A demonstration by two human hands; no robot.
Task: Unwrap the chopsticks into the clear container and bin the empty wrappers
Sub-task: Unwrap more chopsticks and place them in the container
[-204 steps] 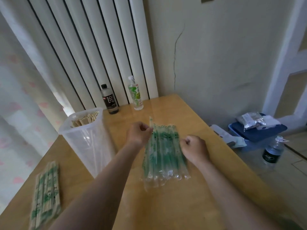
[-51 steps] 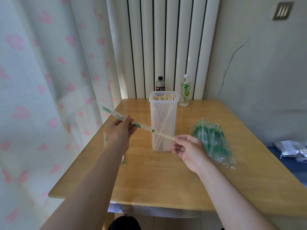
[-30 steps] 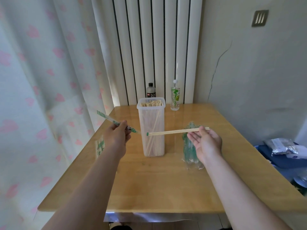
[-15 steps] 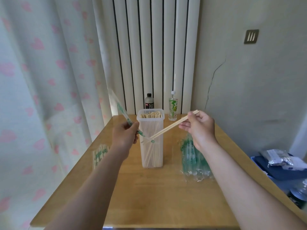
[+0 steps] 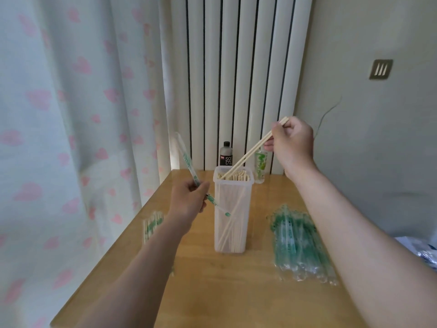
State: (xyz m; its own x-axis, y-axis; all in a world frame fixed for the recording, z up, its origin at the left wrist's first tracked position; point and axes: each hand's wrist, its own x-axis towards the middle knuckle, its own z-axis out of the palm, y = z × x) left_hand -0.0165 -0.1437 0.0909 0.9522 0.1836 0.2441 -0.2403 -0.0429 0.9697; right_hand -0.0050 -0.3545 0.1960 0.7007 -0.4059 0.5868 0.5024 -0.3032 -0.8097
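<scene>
One wooden table (image 5: 212,292) carries it all. Mid-table stands the clear container (image 5: 233,209), upright and packed with bare sticks. Right of it lies a heap (image 5: 300,245) of green-printed wrappers; near the left edge, a small wrapped bundle (image 5: 152,224). The right hand (image 5: 292,143) — raised above the container — pinches the top of a chopstick pair (image 5: 250,152), whose tips slant down to the container's mouth. The left hand (image 5: 189,202), just beside the container, grips a wrapper (image 5: 186,159) in curled fingers.

Bare chopsticks (image 5: 255,150) slant down to the mouth of the tall clear container (image 5: 246,209), an empty green-printed wrapper (image 5: 186,159) tilted beside it
</scene>
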